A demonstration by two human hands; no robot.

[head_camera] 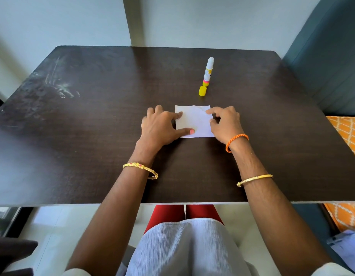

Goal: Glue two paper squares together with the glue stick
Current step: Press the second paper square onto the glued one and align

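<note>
Head view: white paper (194, 121) lies flat mid-counter (73, 136), left hand (162, 124) spread, thumb and forefinger pressing its left edge. Right hand (224, 122) half-curled, fingertips on the right edge. Uncapped glue stick (208, 71) stands beyond, yellow cap (202, 91) just beside it.

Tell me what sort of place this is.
Probably a room in a home, not a workshop. A dark wooden table stands against a plain pale wall, with orange patterned bedding or a cushion at the right, and a glue stick set out for a paper craft.
</note>
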